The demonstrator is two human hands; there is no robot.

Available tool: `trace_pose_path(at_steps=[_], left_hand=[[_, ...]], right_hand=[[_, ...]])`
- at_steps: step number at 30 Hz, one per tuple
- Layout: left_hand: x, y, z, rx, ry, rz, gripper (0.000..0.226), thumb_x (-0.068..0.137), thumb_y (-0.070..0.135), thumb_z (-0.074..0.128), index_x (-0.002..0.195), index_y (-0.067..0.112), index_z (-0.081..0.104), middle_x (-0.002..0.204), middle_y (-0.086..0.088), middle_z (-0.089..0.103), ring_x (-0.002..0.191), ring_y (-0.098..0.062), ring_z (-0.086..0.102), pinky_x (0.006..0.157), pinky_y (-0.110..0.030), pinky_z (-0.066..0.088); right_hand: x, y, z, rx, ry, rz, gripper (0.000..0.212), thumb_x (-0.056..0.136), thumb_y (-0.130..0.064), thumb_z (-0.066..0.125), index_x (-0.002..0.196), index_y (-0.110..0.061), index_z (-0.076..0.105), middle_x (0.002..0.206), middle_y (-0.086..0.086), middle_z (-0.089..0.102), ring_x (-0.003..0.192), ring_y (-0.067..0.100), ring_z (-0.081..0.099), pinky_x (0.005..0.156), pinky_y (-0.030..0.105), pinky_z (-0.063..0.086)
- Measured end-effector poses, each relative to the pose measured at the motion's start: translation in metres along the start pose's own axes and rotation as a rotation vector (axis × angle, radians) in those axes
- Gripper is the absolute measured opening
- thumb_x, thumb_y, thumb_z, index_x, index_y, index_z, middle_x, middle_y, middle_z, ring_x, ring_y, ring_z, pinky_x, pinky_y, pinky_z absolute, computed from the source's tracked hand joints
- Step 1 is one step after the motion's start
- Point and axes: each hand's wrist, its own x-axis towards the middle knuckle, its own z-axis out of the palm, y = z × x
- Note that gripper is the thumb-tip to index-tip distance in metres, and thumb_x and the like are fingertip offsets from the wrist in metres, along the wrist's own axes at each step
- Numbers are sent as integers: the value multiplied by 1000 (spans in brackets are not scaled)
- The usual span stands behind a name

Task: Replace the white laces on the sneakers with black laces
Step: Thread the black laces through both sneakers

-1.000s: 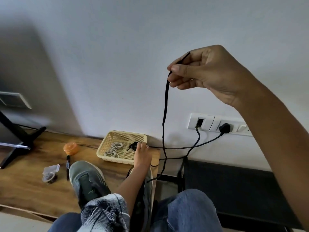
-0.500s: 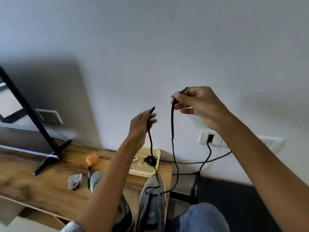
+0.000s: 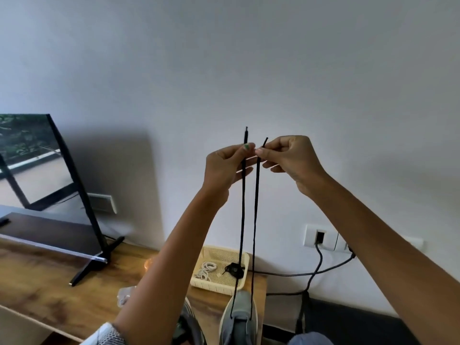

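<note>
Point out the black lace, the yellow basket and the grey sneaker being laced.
black lace (image 3: 242, 220), head view, left strand mid-length.
yellow basket (image 3: 245, 257), head view, far right rim.
grey sneaker (image 3: 240, 305), head view, toe.

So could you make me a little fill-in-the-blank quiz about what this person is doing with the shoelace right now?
1. Each hand, left hand and right hand, pinches one end of the thin ____ shoelace.
2. Both strands run down to the grey ____.
3. The cream plastic basket on the wooden table holds coiled ____ laces.

Missing words: black; sneaker; white
</note>
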Motion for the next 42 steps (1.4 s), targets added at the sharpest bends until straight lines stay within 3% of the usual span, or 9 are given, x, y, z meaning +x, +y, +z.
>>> trace_pose_path(at_steps=[9,13,18,22,26,28,35,38,42], left_hand=[[-3,-1,1,143,-64,19,14,94,13,60,101,7,71,95,-8,74,88,-18,73,85,-27,56],[-4,-3,4,137,-51,23,13,94,9,61,99,3,70,88,-8,73,78,-15,73,79,-24,58],[-2,-6,2,100,9,27,15,92,10,63,102,2,70,86,-7,72,74,-12,72,69,-21,56],[0,-13,-6,78,21,10,19,92,13,64,106,2,70,89,-6,73,79,-14,72,72,-22,56],[4,-16,-14,73,41,8,16,92,15,65,104,6,70,91,-5,73,83,-15,73,74,-22,56],[6,-17,-17,74,51,7,16,92,16,65,103,7,71,92,-4,73,83,-15,73,74,-22,56],[11,-17,-27,73,68,10,18,94,15,62,108,7,70,94,-3,73,85,-15,72,75,-22,56],[12,-17,-29,71,69,14,17,94,16,62,107,8,70,93,-2,74,86,-15,73,73,-21,55],[12,-18,-33,71,82,13,14,94,17,62,103,11,71,91,1,74,87,-15,73,77,-23,57]], right_hand=[[4,-6,1,-4,1,-55,10,82,-10,74,81,-2,68,66,-4,62,46,-6,51,47,7,37],[1,-3,5,68,-38,-48,8,83,-15,73,78,-12,68,64,-5,62,48,0,48,49,15,38],[-26,70,7,198,20,164,17,92,-21,63,101,-8,66,75,-1,60,57,8,55,51,18,42],[-100,188,32,-115,-233,490,7,92,-9,59,97,-9,64,82,4,63,66,11,57,58,19,49],[-157,277,67,-341,-419,691,13,90,-6,59,101,-10,65,91,3,66,78,14,63,71,24,53],[-169,303,81,-411,-426,682,19,87,-9,63,106,-6,67,94,2,66,86,16,63,78,25,51],[-176,331,104,-495,-257,620,5,83,-15,71,80,-11,69,75,-3,60,69,9,53,58,18,36],[-179,335,108,-555,-226,599,38,90,-16,64,60,-24,43,63,-11,44,58,1,40,50,13,28],[-180,336,112,-595,-241,692,33,100,-14,47,69,-17,36,71,-2,46,62,9,42,53,23,32]])
